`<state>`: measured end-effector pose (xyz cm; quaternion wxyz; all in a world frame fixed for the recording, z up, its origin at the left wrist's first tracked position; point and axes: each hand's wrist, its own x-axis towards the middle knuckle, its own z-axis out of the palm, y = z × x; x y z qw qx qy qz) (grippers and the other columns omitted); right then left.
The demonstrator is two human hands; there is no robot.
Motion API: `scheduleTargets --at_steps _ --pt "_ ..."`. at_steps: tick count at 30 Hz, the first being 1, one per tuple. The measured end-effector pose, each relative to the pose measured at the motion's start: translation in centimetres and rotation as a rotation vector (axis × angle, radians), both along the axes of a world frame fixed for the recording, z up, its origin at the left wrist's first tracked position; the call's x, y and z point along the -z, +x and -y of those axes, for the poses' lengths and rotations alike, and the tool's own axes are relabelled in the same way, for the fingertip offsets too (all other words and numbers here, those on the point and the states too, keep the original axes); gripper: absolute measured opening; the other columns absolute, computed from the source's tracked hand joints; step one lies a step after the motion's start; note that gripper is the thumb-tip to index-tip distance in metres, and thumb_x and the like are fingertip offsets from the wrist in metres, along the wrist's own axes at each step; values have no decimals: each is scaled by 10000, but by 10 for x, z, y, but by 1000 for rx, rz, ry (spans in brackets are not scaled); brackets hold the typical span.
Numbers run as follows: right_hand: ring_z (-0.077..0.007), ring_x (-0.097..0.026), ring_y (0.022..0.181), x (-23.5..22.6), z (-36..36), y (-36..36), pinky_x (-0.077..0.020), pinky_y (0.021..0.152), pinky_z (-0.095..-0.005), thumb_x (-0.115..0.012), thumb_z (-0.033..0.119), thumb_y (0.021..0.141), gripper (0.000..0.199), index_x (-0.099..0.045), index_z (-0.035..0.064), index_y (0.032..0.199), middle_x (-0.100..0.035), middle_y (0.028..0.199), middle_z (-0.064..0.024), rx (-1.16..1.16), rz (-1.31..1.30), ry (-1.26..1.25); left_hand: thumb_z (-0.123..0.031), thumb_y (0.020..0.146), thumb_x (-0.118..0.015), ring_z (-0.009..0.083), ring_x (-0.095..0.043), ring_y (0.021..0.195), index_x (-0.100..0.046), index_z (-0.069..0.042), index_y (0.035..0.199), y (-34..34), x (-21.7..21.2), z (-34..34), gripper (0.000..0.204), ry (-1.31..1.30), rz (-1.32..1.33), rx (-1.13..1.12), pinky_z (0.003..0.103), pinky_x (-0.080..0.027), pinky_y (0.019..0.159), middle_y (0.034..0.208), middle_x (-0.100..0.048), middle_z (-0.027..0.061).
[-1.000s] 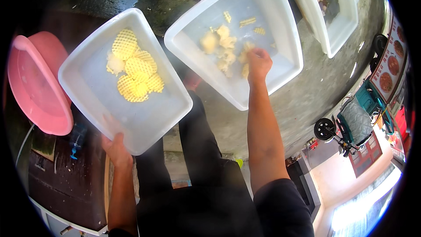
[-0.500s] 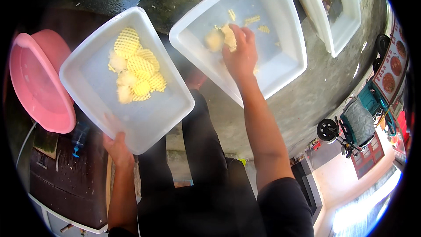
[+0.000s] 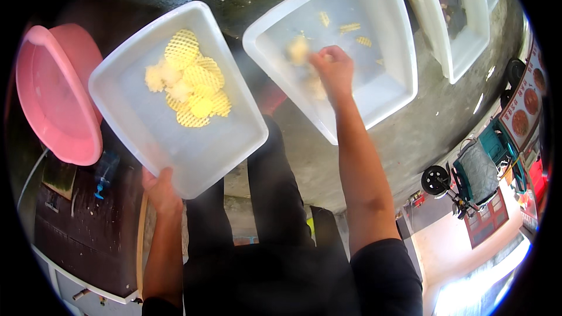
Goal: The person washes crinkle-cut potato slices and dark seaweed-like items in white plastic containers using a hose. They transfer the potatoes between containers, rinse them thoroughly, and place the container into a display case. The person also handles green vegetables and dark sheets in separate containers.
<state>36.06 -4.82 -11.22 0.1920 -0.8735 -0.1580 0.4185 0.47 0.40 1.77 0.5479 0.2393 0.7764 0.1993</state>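
Note:
My left hand (image 3: 163, 190) grips the near rim of a white plastic tub (image 3: 202, 169), which is tilted. Inside it lies a heap of yellow waffle-cut slices (image 3: 205, 79), apparently potato, with pale blurred patches over its left side. My right hand (image 3: 336, 73) reaches into a second white tub (image 3: 398, 85) on the right. Its fingers are closed together, and whatever they hold is hidden. Beside the fingertips is a pale yellow blurred piece (image 3: 298, 50). A few small ridged pieces (image 3: 350, 27) lie on that tub's floor beyond the hand.
A pink basin (image 3: 55, 99) stands at the left, near a clear bottle with a blue top (image 3: 100, 184). More white tubs (image 3: 477, 52) stand at the far right, one with dark contents. A stroller-like cart with a grey quilted cover (image 3: 477, 169) is farther right on the concrete.
My right hand has shifted slightly right and its fingers have drawn together; the pale slice seen at its fingertips is now mostly hidden. Both tubs appear a little farther right in view.

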Motion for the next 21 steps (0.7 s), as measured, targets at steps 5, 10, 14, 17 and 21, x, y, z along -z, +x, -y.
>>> scheduleTargets --at_steps 5,10,14,17,21 --pt "-335 -575 792 19 -18 -34 -463 705 -419 -679 312 699 353 -549 76 927 -587 904 -149 -228 353 -43 114 757 -420 166 -540 1030 -438 21 1249 0 0 -1 501 24 45 15 280 -427 893 1178 -530 89" --pt "-352 -563 808 38 5 -21 -457 731 -428 -662 268 674 305 -593 58 885 -570 909 -161 -322 351 47 88 744 -446 156 -563 992 -448 18 1245 -2 1 0 507 38 32 -15 282 -452 865 1142 -555 75" --pt "-267 -586 687 29 20 -6 -469 666 -361 -645 192 676 228 -628 48 852 -612 781 -155 171 4 64 77 748 -441 161 -552 1015 -417 19 1279 -25 8 3 535 -25 18 -8 287 -453 856 1174 -539 88" --pt "-253 -595 705 16 17 -8 -472 673 -347 -651 192 673 246 -624 47 870 -632 792 -150 60 152 30 66 743 -433 193 -546 1037 -357 17 1327 -40 7 2 591 -18 119 -57 310 -459 848 1193 -528 109" --pt "-306 -597 785 16 3 -34 -475 692 -378 -670 211 671 304 -604 84 940 -616 813 -138 -63 429 151 81 735 -404 249 -523 1090 -276 8 1378 -47 14 -10 659 -24 159 -48 352 -456 877 1253 -489 144"
